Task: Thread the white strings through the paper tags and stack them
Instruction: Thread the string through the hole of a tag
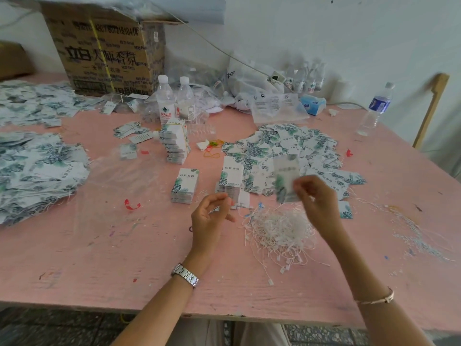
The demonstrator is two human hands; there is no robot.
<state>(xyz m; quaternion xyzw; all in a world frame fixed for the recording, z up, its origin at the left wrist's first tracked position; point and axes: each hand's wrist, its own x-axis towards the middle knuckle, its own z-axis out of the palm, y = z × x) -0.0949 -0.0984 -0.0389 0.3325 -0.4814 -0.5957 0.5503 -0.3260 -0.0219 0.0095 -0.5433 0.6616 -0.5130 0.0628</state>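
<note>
One upright paper tag [287, 181] pinched in right hand [316, 198]; left hand [212, 216] apart, grip unclear; white strings [279, 228] between, below.

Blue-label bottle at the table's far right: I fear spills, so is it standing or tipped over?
Standing: the blue-label bottle rests on its base, cap uppermost.

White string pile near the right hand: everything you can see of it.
The pile of white strings is a loose tangled heap of thin cords, dense in the middle, stray strands fanning out left and toward the near edge. Several end in small white tabs. It lies on the pink table. The right hand, holding a blurred paper tag, is above its far right side; contact unclear.
</note>
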